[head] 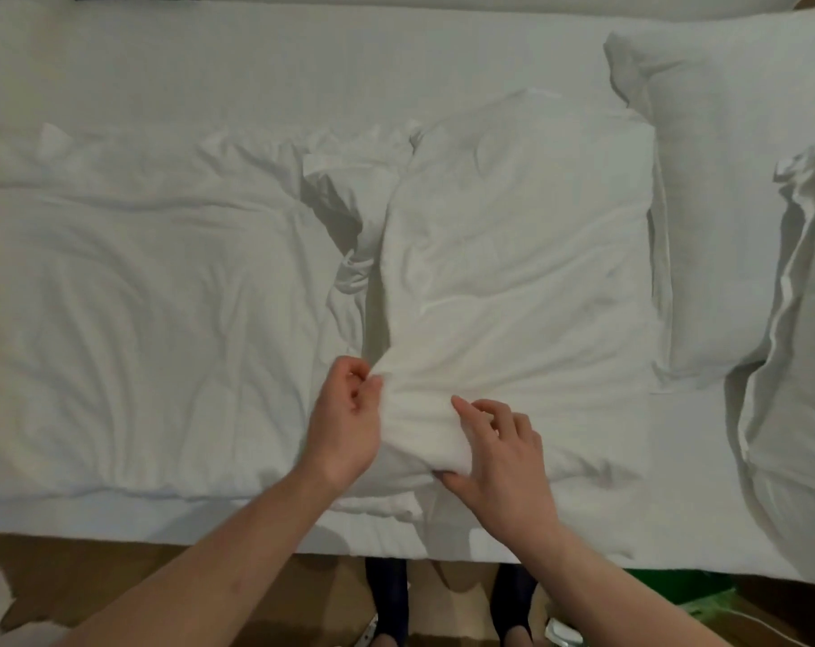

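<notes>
A white bed fills the view, with a strip of brown floor below its near edge. On the bed a crumpled left pillow lies beside the middle pillow. The left hand pinches the middle pillow's bunched near corner, and the right hand grips it, fingers above, thumb beneath.

The pillow, the duvet and the bed sheet are all plain white, without pattern. The second pillow looks a greyer white. The floor is brown and the footwear dark navy.
</notes>
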A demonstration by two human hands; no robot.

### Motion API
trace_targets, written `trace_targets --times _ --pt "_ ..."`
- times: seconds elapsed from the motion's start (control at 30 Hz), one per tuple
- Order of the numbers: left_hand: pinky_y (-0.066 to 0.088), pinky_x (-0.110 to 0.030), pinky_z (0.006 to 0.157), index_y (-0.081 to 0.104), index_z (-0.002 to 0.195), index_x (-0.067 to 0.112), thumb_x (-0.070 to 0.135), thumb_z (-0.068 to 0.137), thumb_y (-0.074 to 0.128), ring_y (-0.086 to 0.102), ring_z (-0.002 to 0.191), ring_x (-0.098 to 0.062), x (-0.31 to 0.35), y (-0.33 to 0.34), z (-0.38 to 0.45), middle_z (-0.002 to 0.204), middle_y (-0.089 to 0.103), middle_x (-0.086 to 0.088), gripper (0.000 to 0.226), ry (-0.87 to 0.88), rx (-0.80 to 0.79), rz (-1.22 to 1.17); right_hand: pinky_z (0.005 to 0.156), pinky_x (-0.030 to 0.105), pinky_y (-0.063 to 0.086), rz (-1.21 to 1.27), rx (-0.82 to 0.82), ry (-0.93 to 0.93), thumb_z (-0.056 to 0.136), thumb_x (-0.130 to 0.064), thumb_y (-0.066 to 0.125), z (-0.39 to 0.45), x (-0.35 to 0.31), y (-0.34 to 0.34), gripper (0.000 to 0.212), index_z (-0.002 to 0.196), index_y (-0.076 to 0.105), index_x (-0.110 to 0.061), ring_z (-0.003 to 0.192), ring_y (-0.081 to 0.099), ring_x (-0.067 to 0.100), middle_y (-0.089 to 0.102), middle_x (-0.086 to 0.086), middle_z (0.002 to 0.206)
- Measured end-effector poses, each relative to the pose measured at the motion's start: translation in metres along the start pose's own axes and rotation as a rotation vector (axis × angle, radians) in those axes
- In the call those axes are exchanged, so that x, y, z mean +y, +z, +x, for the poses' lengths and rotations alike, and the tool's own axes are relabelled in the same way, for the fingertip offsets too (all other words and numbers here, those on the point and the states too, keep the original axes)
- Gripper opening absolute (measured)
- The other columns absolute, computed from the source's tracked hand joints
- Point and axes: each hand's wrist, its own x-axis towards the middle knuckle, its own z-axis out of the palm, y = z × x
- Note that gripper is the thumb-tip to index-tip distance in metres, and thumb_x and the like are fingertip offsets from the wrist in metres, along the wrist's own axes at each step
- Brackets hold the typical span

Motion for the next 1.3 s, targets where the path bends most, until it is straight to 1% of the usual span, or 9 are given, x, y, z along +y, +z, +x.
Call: trace_targets --times 0.1,0.23,0.3,0.5,0.73,0.87,0.97,1.1,1.3 --pt "0.047 -0.016 0.075 0.058 0.101 0.018 0.030 0.096 0.067 0.066 0.095 -0.020 -0.036 -0.009 0.005 0.096 0.065 0.004 0.016 -0.153 -0.004 0.148 0.089 0.042 0.046 -0.058 -0.099 0.080 0.089 -0.057 0.066 -0.004 0.002 0.005 0.059 0.141 0.052 -0.035 0.113 0.050 0.024 0.053 -0.007 0.129" --pt "0.041 -0.039 0.114 0.035 0.151 0.021 0.089 0.053 0.074 0.049 0.134 -0.020 -0.079 0.004 0.005 0.144 0.044 0.008 0.126 -0.435 -0.274 0.346 0.087 0.042 0.045 -0.098 -0.237 0.160 0.099 -0.046 0.056 -0.005 0.014 0.015 0.041 0.137 0.049 -0.034 0.115 0.051 0.024 0.053 -0.005 0.128" --pt "0.042 -0.039 0.115 0.020 0.158 0.025 0.084 0.041 0.085 0.050 0.133 -0.016 -0.079 0.022 0.003 0.148 0.046 0.009 0.147 -0.477 -0.349 0.172 0.085 0.041 0.047 -0.096 -0.228 0.120 0.097 -0.049 0.059 -0.005 0.021 0.021 0.047 0.140 0.046 -0.035 0.111 0.053 0.024 0.054 -0.004 0.125" --pt "0.056 -0.035 0.090 0.070 0.115 0.022 0.028 0.074 0.066 0.069 0.104 -0.025 -0.019 0.067 -0.005 0.107 0.075 0.000 0.041 -0.363 -0.235 0.158 0.071 0.031 0.048 0.196 -0.202 0.124 0.094 -0.028 0.048 -0.012 0.042 0.007 0.037 0.121 0.071 -0.039 0.085 0.061 0.012 0.057 -0.013 0.093" --pt "0.044 -0.022 0.054 0.061 0.076 0.002 -0.007 0.078 0.053 0.060 0.064 -0.018 0.056 0.088 -0.031 0.065 0.060 -0.006 0.012 -0.456 -0.432 -0.328 0.061 0.029 0.050 0.550 -0.033 0.011 0.077 -0.025 0.058 -0.046 0.061 -0.077 0.018 0.088 0.066 -0.036 0.066 0.059 0.009 0.064 -0.016 0.077" --pt "0.043 -0.034 0.068 0.058 0.086 0.001 0.006 0.040 0.059 0.051 0.077 -0.028 0.033 0.096 -0.044 0.083 0.052 -0.012 0.046 -0.719 -0.305 -0.340 0.083 0.028 0.050 0.248 -0.399 0.029 0.084 -0.039 0.053 -0.046 0.084 -0.087 0.039 0.123 0.059 -0.042 0.095 0.063 0.007 0.062 -0.019 0.108" --pt "0.049 -0.028 0.067 0.062 0.112 0.000 0.005 0.074 0.060 0.058 0.077 -0.024 0.000 0.075 -0.050 0.094 0.062 -0.010 0.038 -0.810 -0.210 0.000 0.102 0.034 0.046 0.080 -0.701 0.016 0.089 -0.041 0.053 -0.040 0.090 -0.080 0.059 0.147 0.045 -0.037 0.125 0.055 0.020 0.050 -0.008 0.136" --pt "0.049 -0.031 0.097 0.043 0.140 0.008 0.035 0.062 0.070 0.060 0.113 -0.028 0.005 0.038 -0.014 0.133 0.057 -0.013 0.087 -0.701 -0.166 0.276 0.104 0.032 0.044 0.207 -0.521 0.064 0.091 -0.034 0.056 -0.011 0.081 -0.088 0.059 0.149 0.043 -0.031 0.127 0.053 0.022 0.044 -0.004 0.142" --pt "0.044 -0.033 0.105 0.042 0.150 0.012 0.048 0.074 0.084 0.052 0.133 -0.028 0.067 0.016 0.105 0.152 0.044 -0.011 0.094 -0.396 -0.070 0.358 0.100 0.035 0.048 0.427 -0.168 0.179 0.088 -0.037 0.067 0.062 0.049 -0.083 0.067 0.150 0.041 -0.030 0.122 0.056 0.021 0.042 -0.003 0.144"
